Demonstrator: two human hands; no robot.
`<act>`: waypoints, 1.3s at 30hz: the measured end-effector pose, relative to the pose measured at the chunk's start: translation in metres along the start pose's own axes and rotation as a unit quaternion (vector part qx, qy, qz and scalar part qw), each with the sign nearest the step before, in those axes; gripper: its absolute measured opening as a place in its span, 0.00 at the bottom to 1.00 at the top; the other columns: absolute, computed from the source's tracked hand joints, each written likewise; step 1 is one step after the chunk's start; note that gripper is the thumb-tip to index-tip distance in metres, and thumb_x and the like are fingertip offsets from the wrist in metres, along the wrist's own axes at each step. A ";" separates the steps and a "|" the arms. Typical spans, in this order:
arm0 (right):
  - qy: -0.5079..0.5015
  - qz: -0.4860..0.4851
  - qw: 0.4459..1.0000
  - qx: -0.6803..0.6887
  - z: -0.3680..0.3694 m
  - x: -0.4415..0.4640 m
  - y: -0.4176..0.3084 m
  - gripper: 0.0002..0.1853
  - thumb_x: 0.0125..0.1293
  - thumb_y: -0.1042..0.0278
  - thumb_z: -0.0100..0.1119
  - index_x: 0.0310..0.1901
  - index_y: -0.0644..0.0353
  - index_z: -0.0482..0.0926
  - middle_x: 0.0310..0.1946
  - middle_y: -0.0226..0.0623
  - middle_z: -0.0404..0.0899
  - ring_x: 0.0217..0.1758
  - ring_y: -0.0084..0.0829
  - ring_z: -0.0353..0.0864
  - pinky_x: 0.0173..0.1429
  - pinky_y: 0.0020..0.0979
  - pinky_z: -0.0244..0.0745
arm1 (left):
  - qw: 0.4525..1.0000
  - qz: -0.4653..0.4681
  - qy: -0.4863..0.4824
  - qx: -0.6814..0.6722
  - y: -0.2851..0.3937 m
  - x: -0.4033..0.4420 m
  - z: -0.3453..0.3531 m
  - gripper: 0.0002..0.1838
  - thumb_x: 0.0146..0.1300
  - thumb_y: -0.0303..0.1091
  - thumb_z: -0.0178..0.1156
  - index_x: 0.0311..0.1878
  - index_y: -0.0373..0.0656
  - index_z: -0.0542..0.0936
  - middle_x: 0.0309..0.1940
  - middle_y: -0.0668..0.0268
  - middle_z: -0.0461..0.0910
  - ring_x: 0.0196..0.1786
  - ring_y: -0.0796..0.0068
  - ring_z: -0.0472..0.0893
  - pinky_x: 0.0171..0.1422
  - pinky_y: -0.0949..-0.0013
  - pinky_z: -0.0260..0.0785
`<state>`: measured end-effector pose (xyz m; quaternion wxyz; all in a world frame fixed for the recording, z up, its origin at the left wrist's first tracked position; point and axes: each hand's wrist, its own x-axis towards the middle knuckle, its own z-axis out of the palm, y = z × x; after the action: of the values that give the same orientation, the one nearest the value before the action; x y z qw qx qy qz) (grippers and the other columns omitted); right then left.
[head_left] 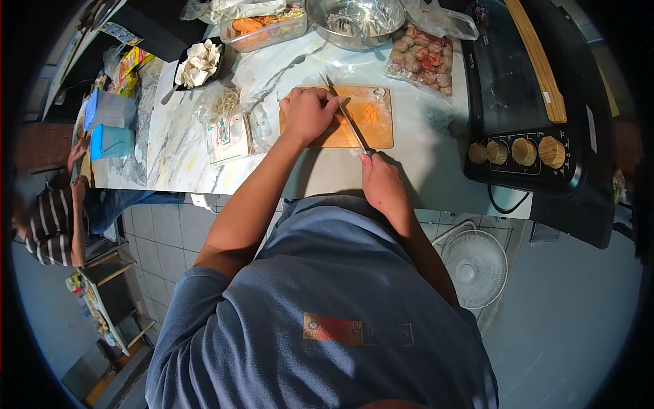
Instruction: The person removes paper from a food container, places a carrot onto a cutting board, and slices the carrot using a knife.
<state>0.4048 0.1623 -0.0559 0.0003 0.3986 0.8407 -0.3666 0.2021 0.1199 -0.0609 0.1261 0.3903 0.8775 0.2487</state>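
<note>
A knife (351,124) is in my right hand (385,183), which is closed around its handle near the front of the wooden cutting board (320,142). The blade slants across the board, its tip pointing away from me. My left hand (308,112) rests on the board just left of the blade, fingers curled down and fingertips close to the steel. Whatever lies beneath those fingers is mostly hidden. To the right of the blade sits a small heap of orange cut pieces (370,113), too small to name surely.
A metal bowl (355,31), a clear container of food (264,31) and a bag of round balls (422,61) stand behind the board. At right is a black appliance with wooden knobs (524,151). A black dish (199,65) is left. Another person (58,218) sits far left.
</note>
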 end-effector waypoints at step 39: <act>0.050 0.030 0.998 0.032 -0.005 -0.010 0.018 0.23 0.75 0.50 0.43 0.36 0.64 0.76 0.33 0.57 0.79 0.41 0.62 0.77 0.44 0.51 0.71 | 0.977 0.183 0.084 0.076 0.006 -0.031 0.016 0.15 0.54 0.43 0.63 0.44 0.50 0.85 0.49 0.62 0.75 0.55 0.58 0.67 0.57 0.53 0.55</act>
<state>0.4256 0.1660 -0.0604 -0.0436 0.4417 0.8152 -0.3721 0.2325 0.1054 -0.0704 -0.0257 0.5302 0.8152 0.2317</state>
